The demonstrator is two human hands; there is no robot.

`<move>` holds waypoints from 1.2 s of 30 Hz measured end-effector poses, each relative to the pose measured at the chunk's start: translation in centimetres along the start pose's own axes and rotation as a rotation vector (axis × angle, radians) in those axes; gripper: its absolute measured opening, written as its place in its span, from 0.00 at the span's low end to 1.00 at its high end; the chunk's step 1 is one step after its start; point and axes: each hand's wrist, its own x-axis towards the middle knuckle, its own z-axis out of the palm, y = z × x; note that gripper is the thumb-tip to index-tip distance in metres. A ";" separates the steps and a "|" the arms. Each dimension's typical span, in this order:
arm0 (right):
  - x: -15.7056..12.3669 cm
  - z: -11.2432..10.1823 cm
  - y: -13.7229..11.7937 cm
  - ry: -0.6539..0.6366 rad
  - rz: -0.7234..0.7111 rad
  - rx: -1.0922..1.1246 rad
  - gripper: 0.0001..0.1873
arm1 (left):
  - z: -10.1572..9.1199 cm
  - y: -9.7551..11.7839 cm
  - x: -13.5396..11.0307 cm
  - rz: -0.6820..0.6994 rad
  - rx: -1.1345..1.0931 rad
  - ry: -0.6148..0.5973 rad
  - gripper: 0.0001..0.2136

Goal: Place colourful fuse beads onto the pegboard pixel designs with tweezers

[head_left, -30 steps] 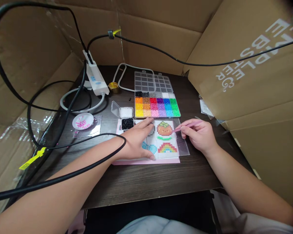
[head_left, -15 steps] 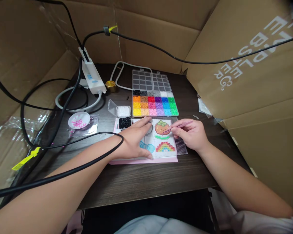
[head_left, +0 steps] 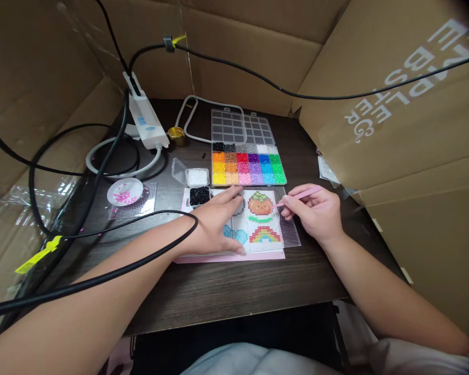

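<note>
My left hand [head_left: 214, 221] lies flat with fingers spread, pressing on the pattern sheet [head_left: 242, 249] and the clear pegboard over it. Pink tweezers [head_left: 307, 193] are pinched in my right hand [head_left: 316, 213], their tips at the right edge of the orange fruit-shaped bead design [head_left: 260, 203]. Green beads curve just below that design. Under it shows a rainbow pattern [head_left: 264, 235]. A small box of black beads [head_left: 199, 196] touches the sheet's upper left, beside my left wrist. Part of the sheet is hidden beneath my left hand.
Behind the sheet stands an open bead case [head_left: 249, 165] with many colours. A lidded box of white beads [head_left: 197, 177] sits beside it. At left are a white dish of pink beads [head_left: 125, 192], a power strip [head_left: 148, 125] and a black cable [head_left: 140, 265] crossing my left forearm.
My right hand has shifted slightly right, and the tweezers' tips have moved from the middle of the orange design to its right edge. My left hand stays in place.
</note>
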 end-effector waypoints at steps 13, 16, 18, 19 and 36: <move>-1.6 1.0 -0.2 0.087 -0.122 -0.190 0.08 | -0.1 0.4 0.1 -0.015 0.027 -0.009 0.53; -1.6 0.9 -0.3 0.065 -0.161 -0.228 0.07 | -0.1 0.4 0.1 -0.004 0.011 0.009 0.52; -1.6 0.9 -0.2 0.055 -0.176 -0.245 0.06 | -0.2 0.4 0.1 -0.013 0.005 0.001 0.52; -1.6 0.9 -0.2 0.050 -0.182 -0.252 0.06 | -0.2 0.5 0.1 -0.021 0.005 -0.005 0.52; -1.5 1.0 0.2 0.081 -0.334 -0.294 0.05 | -0.2 0.5 0.2 -0.032 0.021 -0.023 0.54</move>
